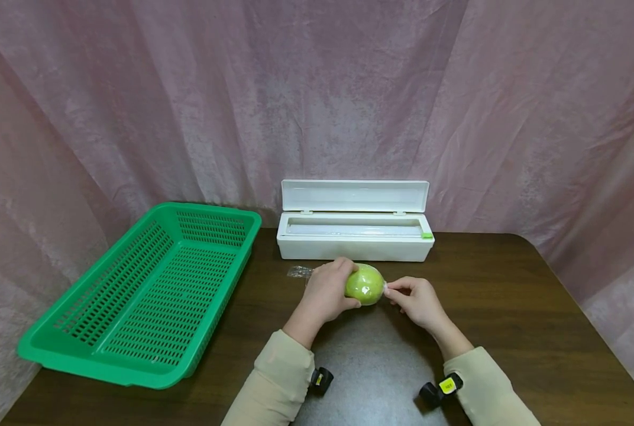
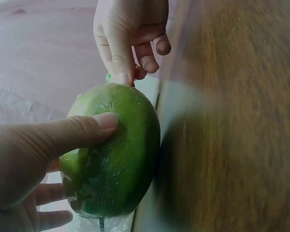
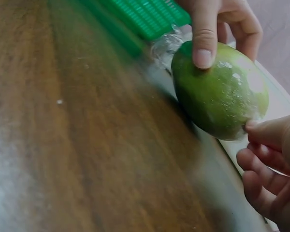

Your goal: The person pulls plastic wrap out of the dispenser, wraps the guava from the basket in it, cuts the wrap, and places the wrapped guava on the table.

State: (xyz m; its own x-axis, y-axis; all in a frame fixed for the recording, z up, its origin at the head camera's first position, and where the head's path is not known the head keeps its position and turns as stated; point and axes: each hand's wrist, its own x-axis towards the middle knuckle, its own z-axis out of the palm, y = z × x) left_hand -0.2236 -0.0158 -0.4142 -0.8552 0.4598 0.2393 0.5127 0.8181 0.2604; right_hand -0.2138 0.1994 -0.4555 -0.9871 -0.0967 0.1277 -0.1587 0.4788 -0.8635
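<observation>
A green mango (image 1: 366, 284) wrapped in clear cling film is held just above or on the table, in front of the white box; whether it touches the wood I cannot tell. My left hand (image 1: 327, 289) grips it from the left, thumb pressed on its skin in the left wrist view. Beyond that hand, a loose crumpled tail of film (image 1: 298, 271) sticks out at the mango's left end. At the opposite end my right hand (image 1: 415, 300) pinches the gathered film between thumb and index finger, its other fingers loosely curled.
A white cling film dispenser (image 1: 351, 248) stands behind the hands, its lid raised, a roll inside and a green piece (image 1: 427, 235) at its right end. The large green plastic basket (image 1: 189, 378) is on the left of the brown table (image 1: 524, 331). Pink curtains hang behind.
</observation>
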